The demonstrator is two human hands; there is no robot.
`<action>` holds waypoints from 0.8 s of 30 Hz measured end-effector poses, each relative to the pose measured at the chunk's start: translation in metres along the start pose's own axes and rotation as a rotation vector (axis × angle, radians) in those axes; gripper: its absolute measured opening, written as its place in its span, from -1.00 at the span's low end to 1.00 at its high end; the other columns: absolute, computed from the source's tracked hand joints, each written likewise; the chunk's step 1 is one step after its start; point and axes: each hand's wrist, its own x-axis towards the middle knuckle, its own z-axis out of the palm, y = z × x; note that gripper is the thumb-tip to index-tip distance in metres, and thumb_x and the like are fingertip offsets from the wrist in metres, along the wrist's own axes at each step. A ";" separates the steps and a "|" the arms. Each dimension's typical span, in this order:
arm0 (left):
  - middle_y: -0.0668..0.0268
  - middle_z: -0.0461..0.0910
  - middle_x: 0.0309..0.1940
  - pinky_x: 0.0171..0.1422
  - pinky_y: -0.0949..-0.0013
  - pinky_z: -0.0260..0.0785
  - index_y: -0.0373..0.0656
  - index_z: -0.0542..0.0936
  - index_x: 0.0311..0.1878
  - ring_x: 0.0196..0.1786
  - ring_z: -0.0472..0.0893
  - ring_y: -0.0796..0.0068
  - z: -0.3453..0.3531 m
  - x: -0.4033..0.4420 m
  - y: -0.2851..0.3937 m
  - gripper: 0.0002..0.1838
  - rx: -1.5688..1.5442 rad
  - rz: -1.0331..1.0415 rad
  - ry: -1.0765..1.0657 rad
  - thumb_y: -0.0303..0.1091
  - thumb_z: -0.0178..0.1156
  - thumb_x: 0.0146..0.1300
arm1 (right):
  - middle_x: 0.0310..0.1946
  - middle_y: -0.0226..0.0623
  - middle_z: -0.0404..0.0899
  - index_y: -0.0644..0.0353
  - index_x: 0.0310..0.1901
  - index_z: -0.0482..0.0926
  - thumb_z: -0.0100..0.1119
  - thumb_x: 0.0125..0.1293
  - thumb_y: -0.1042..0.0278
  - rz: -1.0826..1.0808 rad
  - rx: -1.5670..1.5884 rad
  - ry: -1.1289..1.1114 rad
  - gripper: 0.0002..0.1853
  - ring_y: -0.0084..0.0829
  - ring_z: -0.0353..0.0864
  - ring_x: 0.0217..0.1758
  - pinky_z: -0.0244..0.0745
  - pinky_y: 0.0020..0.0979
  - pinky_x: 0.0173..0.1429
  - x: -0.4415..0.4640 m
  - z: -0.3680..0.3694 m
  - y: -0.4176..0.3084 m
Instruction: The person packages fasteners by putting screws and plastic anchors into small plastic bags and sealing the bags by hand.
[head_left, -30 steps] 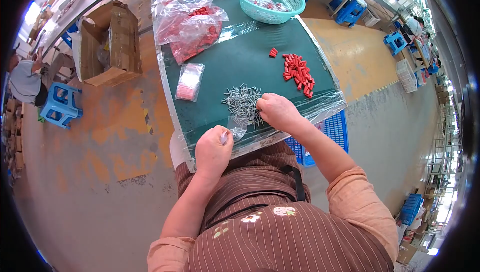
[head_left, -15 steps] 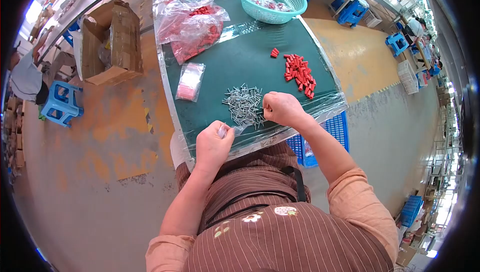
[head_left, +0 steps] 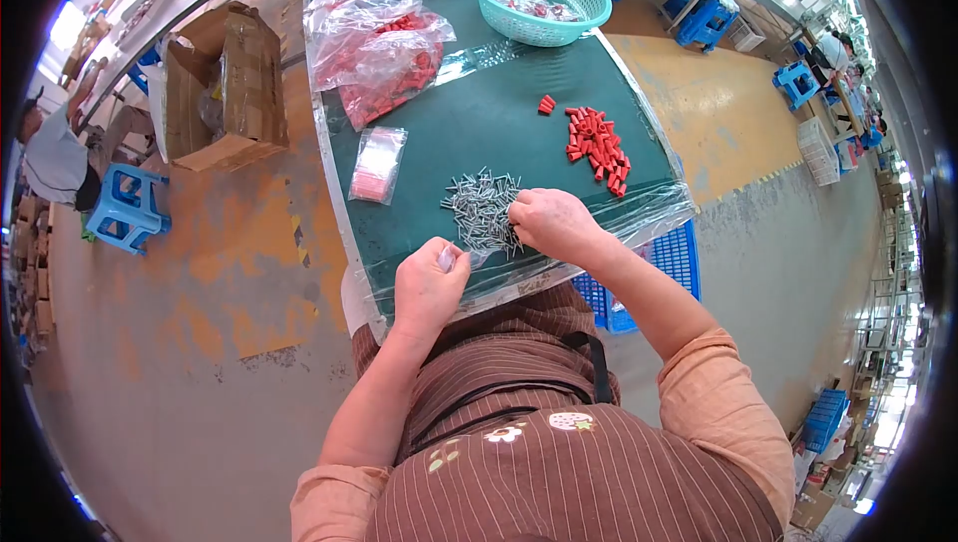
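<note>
Screws [head_left: 481, 213] lie heaped on the green table [head_left: 489, 118], near its close edge. The left hand [head_left: 429, 287] clasps a small clear bag [head_left: 446, 260] just beside them; the right hand [head_left: 557, 225] curls at the heap's right side, fingertips hidden, so I cannot tell whether they grip anything, with red caps [head_left: 597, 148] beyond.

Left hand [head_left: 431, 287], one; right hand [head_left: 559, 223], one. Turquoise basket [head_left: 544, 35], one. Large clear bag [head_left: 349, 58], one. Flat packet [head_left: 378, 165], one. Metal pins [head_left: 483, 208], red sleeves [head_left: 596, 148]: uncountable.
</note>
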 end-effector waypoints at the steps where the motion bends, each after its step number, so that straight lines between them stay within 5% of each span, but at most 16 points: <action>1: 0.30 0.56 -0.60 -0.35 0.39 0.37 -0.25 0.62 -0.39 -0.50 0.45 0.61 0.000 0.000 0.000 -0.84 0.000 0.003 0.001 -0.34 0.32 0.17 | -0.42 -0.18 0.59 0.21 -0.48 0.57 0.15 0.06 0.43 -0.017 -0.009 -0.003 -0.93 -0.11 0.64 -0.24 0.57 -0.14 -0.13 0.001 0.000 0.000; 15: 0.32 0.54 -0.60 -0.35 0.40 0.36 -0.26 0.62 -0.38 -0.50 0.44 0.61 -0.003 -0.003 -0.001 -0.83 -0.029 -0.031 -0.008 -0.34 0.33 0.17 | -0.49 -0.25 0.56 0.15 -0.54 0.54 0.19 0.00 0.43 -0.137 -0.023 0.146 -0.95 -0.18 0.63 -0.34 0.56 -0.19 -0.18 0.004 0.006 0.005; 24: 0.29 0.56 -0.59 -0.33 0.37 0.39 -0.25 0.62 -0.37 -0.50 0.48 0.55 -0.003 -0.002 0.003 -0.82 -0.011 -0.027 -0.018 -0.32 0.33 0.17 | -0.38 -0.26 0.60 0.15 -0.49 0.56 0.21 0.03 0.39 -0.140 -0.088 -0.020 -0.94 -0.18 0.65 -0.24 0.56 -0.18 -0.15 0.010 0.003 0.009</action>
